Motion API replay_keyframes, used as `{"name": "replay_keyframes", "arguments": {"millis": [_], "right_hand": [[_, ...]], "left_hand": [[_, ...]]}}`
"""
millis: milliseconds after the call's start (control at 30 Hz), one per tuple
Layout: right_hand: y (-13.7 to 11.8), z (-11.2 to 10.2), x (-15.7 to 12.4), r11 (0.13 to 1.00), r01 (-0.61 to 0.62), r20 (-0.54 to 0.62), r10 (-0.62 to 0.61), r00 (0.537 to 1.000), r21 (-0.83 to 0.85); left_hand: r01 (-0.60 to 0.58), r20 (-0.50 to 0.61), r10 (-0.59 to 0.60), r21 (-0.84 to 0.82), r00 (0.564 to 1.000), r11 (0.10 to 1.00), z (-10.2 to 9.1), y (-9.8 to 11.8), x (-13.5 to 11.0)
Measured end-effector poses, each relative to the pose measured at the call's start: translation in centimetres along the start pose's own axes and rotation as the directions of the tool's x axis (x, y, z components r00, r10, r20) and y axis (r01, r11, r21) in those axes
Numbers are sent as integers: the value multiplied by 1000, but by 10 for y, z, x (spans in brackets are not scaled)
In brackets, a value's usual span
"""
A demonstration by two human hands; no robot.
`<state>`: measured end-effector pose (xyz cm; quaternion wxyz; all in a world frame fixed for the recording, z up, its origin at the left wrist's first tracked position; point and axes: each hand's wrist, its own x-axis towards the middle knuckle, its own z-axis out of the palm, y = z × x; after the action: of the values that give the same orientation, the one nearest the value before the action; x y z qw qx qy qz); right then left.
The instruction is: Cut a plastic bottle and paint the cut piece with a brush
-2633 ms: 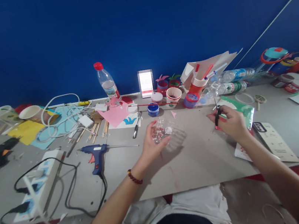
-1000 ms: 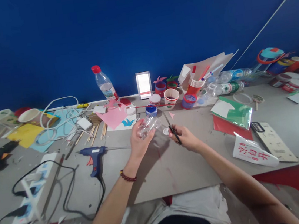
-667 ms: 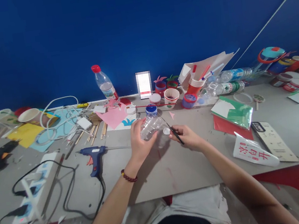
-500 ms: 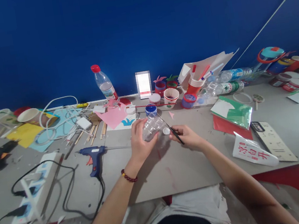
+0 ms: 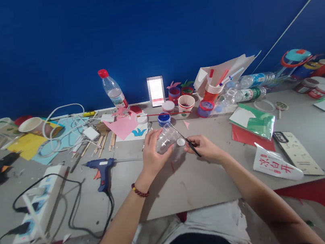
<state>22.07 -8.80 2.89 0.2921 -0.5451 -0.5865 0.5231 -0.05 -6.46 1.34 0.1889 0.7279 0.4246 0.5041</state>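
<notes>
Left hand [image 5: 154,152]: thumb and fingers curled around a clear plastic piece [image 5: 166,137], gripping it from the left side. Piece sat mid-table in front of the person, tilted, held just short of the blue paint jar [image 5: 164,119]. White round cap [image 5: 180,141] at the piece's right edge; couldn't tell if attached or only beside it. Right hand [image 5: 204,148]: fingers closed together around the black handle of scissors [image 5: 194,149], thumb side up, blade slanting away to the upper left, its tip near the plastic's far rim. Contact between blade and plastic: too small to tell from where I stood. Finger loops mostly hidden by the hand. Beaded bracelet [image 5: 140,190] on the left wrist.

Around the hands: blue glue gun [image 5: 101,172] lay on its side to the left, white power strip [image 5: 40,205] beyond it. Red-capped bottle [image 5: 114,92] leaned at the back behind pink paper [image 5: 123,127]. Paper cup [image 5: 186,108] stood right of the jar, a thin red-handled brush [image 5: 157,114] lying across there. On the right, a green packet [image 5: 257,124] overlapped a red sheet [image 5: 250,137], with a red-lettered label [image 5: 274,164] nearer the table [image 5: 174,201] edge.
</notes>
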Motion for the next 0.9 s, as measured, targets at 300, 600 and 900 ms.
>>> {"name": "replay_keyframes", "arguments": {"millis": [300,600,900], "right_hand": [[-1,1,-1,998,-48,28,47,999,51],[4,3,3,996,-78,-2,78,997,53],[2,4,3,966,-87,26,83,996,245]], "left_hand": [[-8,3,8,15,1000,1000,1,0,-2],[-72,-20,74,82,997,994,3,-2,-3],[-111,-79,123,137,989,984,3,1,-2]]}}
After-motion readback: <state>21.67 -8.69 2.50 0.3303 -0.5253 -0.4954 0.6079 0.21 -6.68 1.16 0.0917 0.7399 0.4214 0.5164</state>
